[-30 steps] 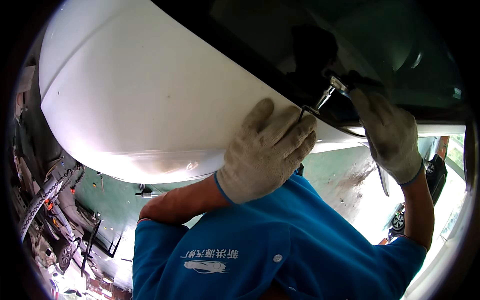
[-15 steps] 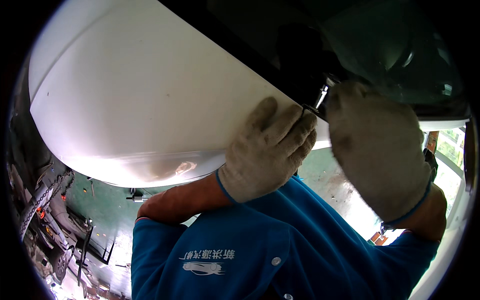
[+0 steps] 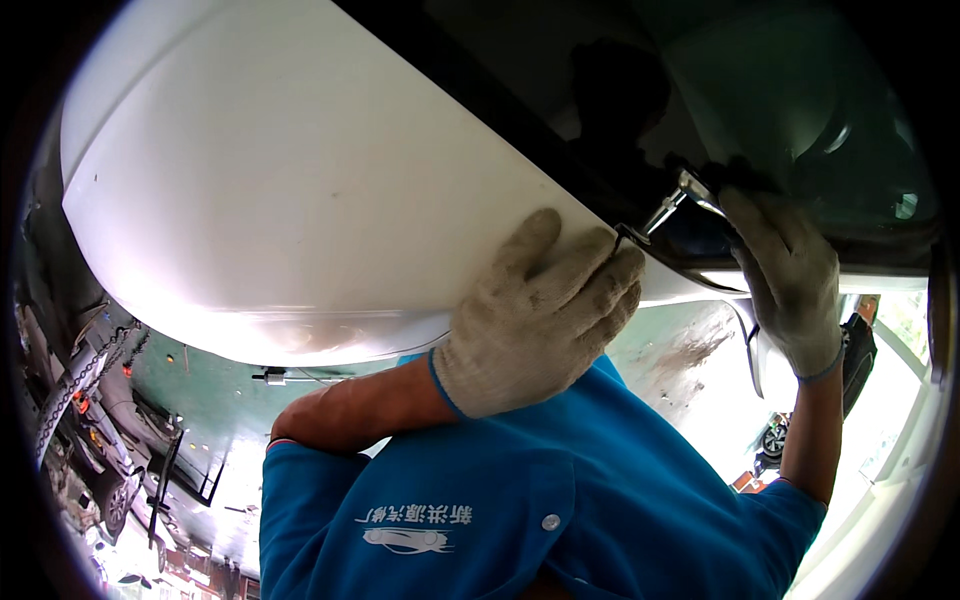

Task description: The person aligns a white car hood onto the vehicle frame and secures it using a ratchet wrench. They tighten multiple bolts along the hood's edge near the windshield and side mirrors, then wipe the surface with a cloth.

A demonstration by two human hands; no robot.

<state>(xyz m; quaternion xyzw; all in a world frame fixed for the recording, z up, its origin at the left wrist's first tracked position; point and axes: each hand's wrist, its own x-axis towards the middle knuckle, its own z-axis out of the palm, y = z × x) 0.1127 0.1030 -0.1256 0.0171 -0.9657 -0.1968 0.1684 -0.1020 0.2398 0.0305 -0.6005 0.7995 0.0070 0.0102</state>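
Observation:
My gloved left hand [image 3: 545,310] lies on the edge of a white car body panel [image 3: 300,180], its thumb apart and its other fingers stretched out close together. By its fingertips is a small black part [image 3: 624,234], partly covered by the glove. A shiny ratchet wrench [image 3: 690,188] with a socket reaches down at a slant to that part. My gloved right hand [image 3: 790,270] is closed around the wrench's handle, which is mostly hidden behind the fingers.
Dark glass [image 3: 780,90] lies beyond the panel edge and reflects a silhouette. Below on the green floor [image 3: 215,390] are a metal bar tool [image 3: 275,377] and, at the left, a chain [image 3: 70,400] among car parts. A small wheel [image 3: 774,440] shows at the right.
My right hand has swung away to the right, and the ratchet handle has turned with it, so the wrench head now shows. My left hand stays at almost the same place.

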